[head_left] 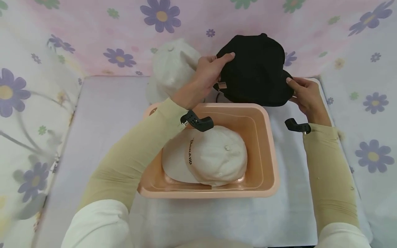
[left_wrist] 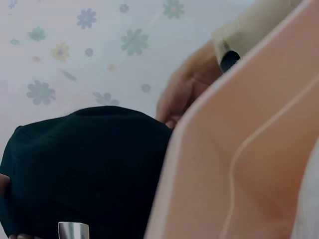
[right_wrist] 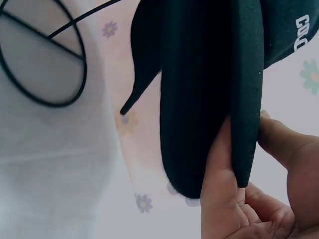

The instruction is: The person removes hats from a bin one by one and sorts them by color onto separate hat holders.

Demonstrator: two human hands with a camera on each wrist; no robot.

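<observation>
A black cap (head_left: 254, 72) is held up behind the basin between both hands. My left hand (head_left: 206, 75) pinches its left edge, close to a small metal buckle (head_left: 222, 85). On the opposite side, my right hand (head_left: 307, 96) grips the brim. In the right wrist view, the thumb and fingers sit on both faces of that brim (right_wrist: 246, 124), and white lettering (right_wrist: 301, 32) shows on the cap. A white cap (head_left: 217, 155) with dark lettering lies inside the peach plastic basin (head_left: 270, 155), brim to the left.
Another white cap (head_left: 169, 67) is propped at the back left, partly behind my left hand. A black wire ring stand (right_wrist: 84, 59) rests on the white-covered table (head_left: 105, 113). Flower-patterned cloth walls (head_left: 124, 34) enclose the back and sides.
</observation>
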